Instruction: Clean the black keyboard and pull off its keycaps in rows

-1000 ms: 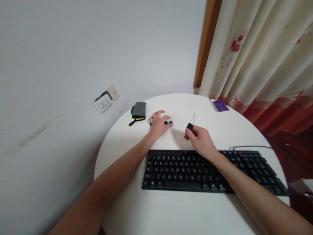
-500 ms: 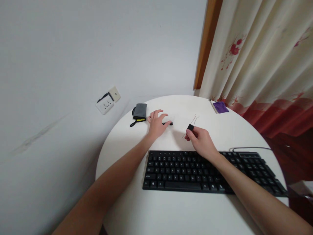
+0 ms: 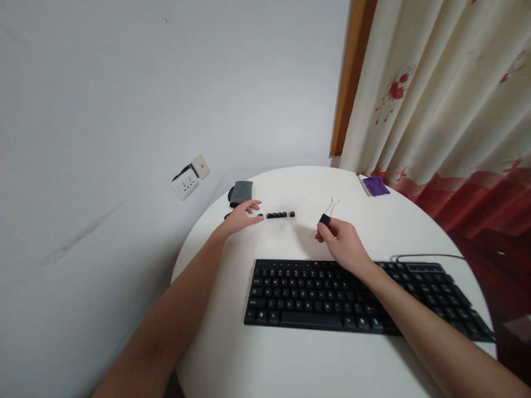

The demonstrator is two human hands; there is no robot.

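Near edge: white round table (image 3: pixel 290 359), black keyboard (image 3: pixel 332 293) lying across it, its cable (image 3: pixel 427 256) running off at the far right corner. Right forearm crosses the keyboard's upper rows. The right hand (image 3: pixel 346 246) sits just beyond the far edge of the keyboard, thumb and fingers pinching the black body of a binder clip (image 3: pixel 324 219), with the clip's wire handles pointing away from the person, above the table. Left hand (image 3: pixel 243 215) is further left and slightly beyond: fingers loosely extended and low over the table, holding nothing I can see, fingertips just beside the left end of a short row of loose black keycaps (image 3: pixel 279 214). One small cap sits right at the fingertips; can't tell if they touch it. The row lies between the two hands, well apart from the keyboard. My read: caps are being lined up off the board, the clip is parked in the right hand, and the left hand is tending the row. Any gaps in the keyboard are too small to make out. Judgement on handling: the caps are small and light, so a fingertip nudge shifts them easily, and the row needs a light touch. Beyond the left hand: grey pouch (image 3: pixel 241 193). Far right rim: purple cloth (image 3: pixel 376 186). Behind: wall socket (image 3: pixel 186 182), wooden frame (image 3: pixel 348 77), floral curtain (image 3: pixel 435 99).
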